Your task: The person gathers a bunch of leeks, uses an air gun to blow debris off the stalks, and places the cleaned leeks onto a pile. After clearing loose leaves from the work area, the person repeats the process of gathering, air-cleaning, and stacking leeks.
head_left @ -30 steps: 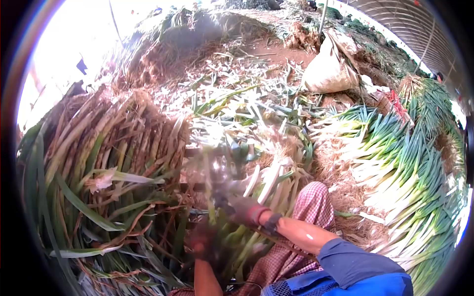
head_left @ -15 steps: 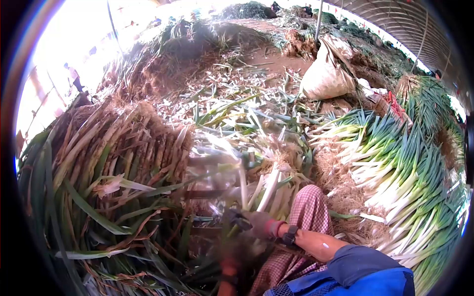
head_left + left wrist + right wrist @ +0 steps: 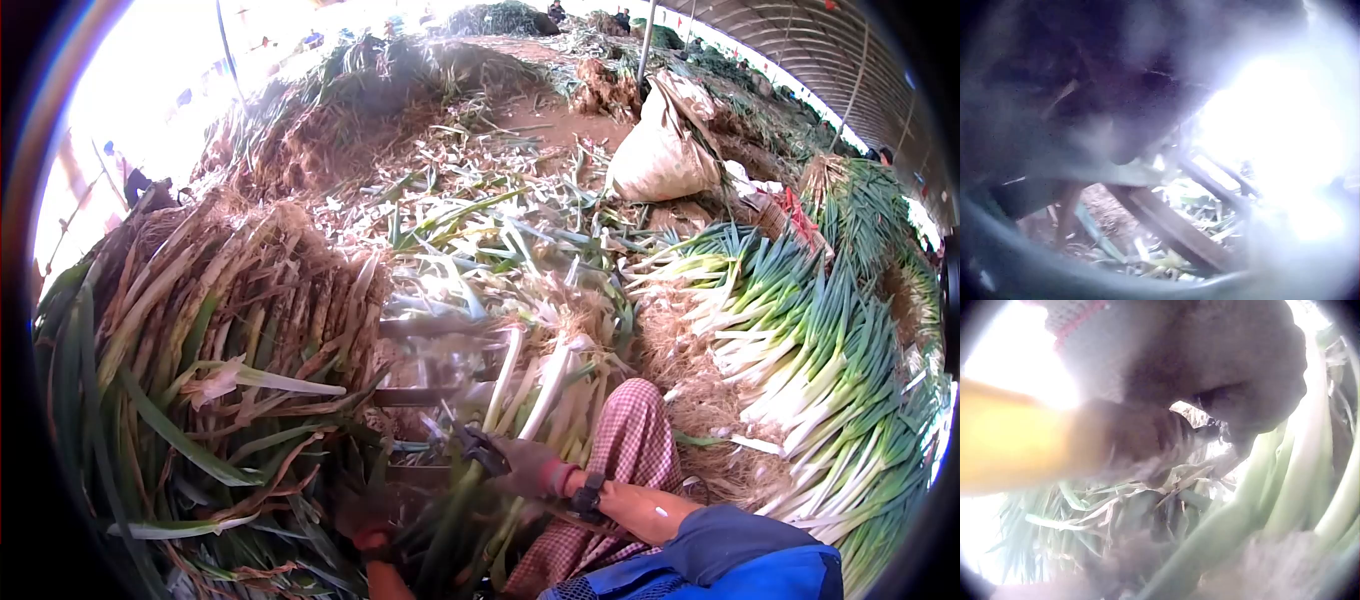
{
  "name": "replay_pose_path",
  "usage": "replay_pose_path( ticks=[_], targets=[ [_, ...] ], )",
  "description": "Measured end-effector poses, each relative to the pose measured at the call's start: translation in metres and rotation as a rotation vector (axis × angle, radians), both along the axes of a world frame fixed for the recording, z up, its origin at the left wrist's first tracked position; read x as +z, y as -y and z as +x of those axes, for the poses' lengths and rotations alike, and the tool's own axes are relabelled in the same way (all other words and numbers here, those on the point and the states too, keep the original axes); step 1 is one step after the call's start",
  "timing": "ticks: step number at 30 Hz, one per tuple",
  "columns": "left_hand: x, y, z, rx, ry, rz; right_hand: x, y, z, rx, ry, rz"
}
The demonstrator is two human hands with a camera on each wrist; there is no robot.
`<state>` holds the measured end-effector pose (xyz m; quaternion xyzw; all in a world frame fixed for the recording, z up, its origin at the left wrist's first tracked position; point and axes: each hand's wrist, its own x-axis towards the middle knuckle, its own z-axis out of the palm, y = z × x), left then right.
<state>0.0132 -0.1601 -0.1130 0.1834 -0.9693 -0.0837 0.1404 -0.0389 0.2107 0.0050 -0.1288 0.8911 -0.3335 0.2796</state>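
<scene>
My right hand, in a grey glove with dark fingertips, is over the green leaves of a few cleaned green onions in front of my knee. Its fingers curl around a thin, pointed, blade-like tool that sticks out past the fingertips. In the right wrist view, pale onion stalks run beside the glove. My gloved left hand is low at the right edge of a pile of untrimmed green onions, among their leaves. Shadow and blur hide its fingers, and I cannot tell whether they grip a stalk.
Dark slats lie between the pile and the cleaned onions. To the right is a long row of clean onions, roots toward me. Peeled scraps cover the ground ahead. A pale sack stands farther back. My checked trouser knee rises at centre.
My left hand has moved left to the edge of the untrimmed pile. A cleaned onion stalk near the right hand now leans with the others. My right hand has moved little since half a second ago.
</scene>
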Motion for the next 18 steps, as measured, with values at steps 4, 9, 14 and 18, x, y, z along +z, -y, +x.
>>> replay_pose_path(
  ticks=[4, 9, 14, 18],
  targets=[
    [-0.031, 0.027, 0.006, 0.050, -0.038, 0.121, -0.012, 0.012, 0.003, 0.024, -0.017, -0.012],
    [-0.025, 0.028, 0.000, 0.044, -0.084, 0.886, -0.017, 0.020, 0.000, 0.045, 0.111, 0.018],
    [-0.039, 0.030, 0.004, 0.161, 0.017, 0.298, 0.016, 0.029, 0.009, 0.154, 0.025, -0.032],
    [0.035, 0.006, -0.021, -0.346, -0.012, -0.195, 0.019, 0.031, 0.018, 0.293, -0.032, 0.042]
  ],
)
